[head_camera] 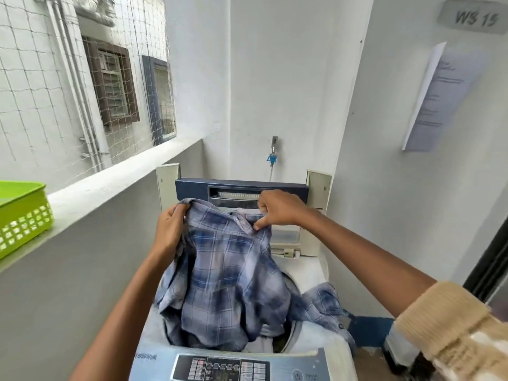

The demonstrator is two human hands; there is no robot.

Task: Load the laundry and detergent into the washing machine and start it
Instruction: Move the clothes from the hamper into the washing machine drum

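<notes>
A blue and white plaid shirt (pixel 225 273) hangs over the open drum of a top-loading washing machine (pixel 310 350). My left hand (pixel 170 226) grips the shirt's left shoulder. At the collar, my right hand (pixel 277 209) pinches the fabric. The shirt's lower part droops into the drum, and one sleeve (pixel 321 301) lies over the machine's right rim. The lid (pixel 242 192) stands raised at the back. The control panel (pixel 222 368) runs along the near edge. No detergent is in view.
A green plastic basket (pixel 22 213) sits on the grey ledge (pixel 115 177) to the left. A water tap (pixel 273 154) is fixed to the wall behind the machine. White walls close in at the back and right, with a paper notice (pixel 437 103) on the right wall.
</notes>
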